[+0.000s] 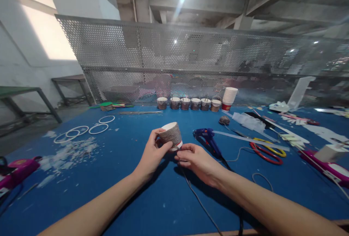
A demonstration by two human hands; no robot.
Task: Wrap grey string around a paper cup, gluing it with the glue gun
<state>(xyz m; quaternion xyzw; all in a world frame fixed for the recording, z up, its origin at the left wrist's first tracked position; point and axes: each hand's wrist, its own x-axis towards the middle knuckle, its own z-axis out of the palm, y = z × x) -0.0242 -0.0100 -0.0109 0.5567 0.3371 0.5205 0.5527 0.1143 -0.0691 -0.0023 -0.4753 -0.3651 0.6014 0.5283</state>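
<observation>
A paper cup [173, 134] wound with grey-brown cord is tilted above the blue table, its white rim turned up. My left hand [152, 152] grips it, fingers behind and thumb across the front. A red and white band at its lower end is bare of cord. Close beside that end, my right hand [200, 161] has its fingers pinched together. From under those fingers a thin grey cord [195, 194] trails toward the table's front edge; the exact pinch point is hidden. Just right of the hands lies a blue glue gun [209, 139].
Several cord-wrapped cups [185, 104] line the back, beside a stack of paper cups [229, 98]. White rings [98, 128] and scraps [71, 152] lie left. Scissors [265, 154], a dark cord ball [224, 120] and a magenta tool [321, 165] lie right. A perforated screen [163, 54] stands behind.
</observation>
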